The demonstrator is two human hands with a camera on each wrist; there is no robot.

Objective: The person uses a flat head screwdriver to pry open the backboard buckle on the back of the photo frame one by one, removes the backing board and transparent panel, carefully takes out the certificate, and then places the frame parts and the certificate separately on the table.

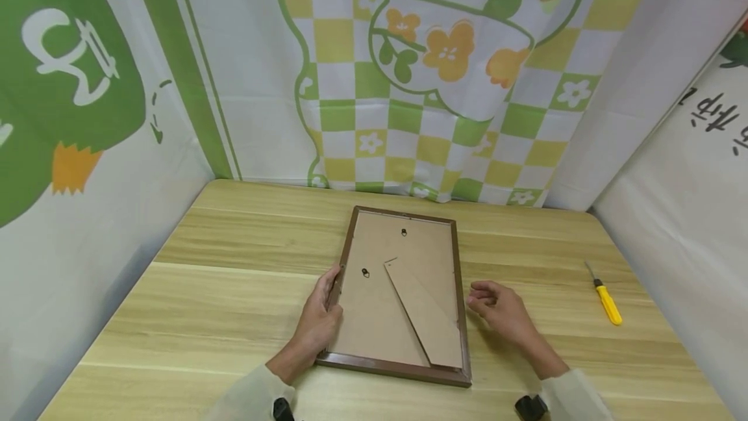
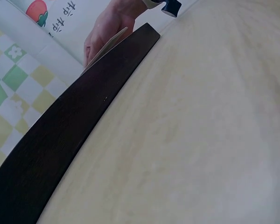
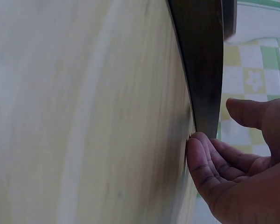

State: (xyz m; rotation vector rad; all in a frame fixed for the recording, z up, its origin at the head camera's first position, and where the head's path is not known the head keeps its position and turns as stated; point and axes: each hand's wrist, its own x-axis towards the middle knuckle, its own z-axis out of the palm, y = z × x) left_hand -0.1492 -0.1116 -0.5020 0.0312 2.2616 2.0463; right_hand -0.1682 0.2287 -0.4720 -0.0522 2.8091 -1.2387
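A brown-edged picture frame lies back side up on the table, with its backing board showing. An easel leg lies folded on the board, along with two small hanging rings. At the frame's left edge my left hand grips the rim, thumb on top; its other fingers are partly hidden. Beside the right edge is my right hand, fingers loosely bent. In the right wrist view, the right hand's fingertips are close by the dark side of the frame, and the thumb stands apart.
A screwdriver with a yellow handle lies at the right of the wooden table. Behind the table hangs a green and yellow checked curtain. White printed cloth walls close in both sides.
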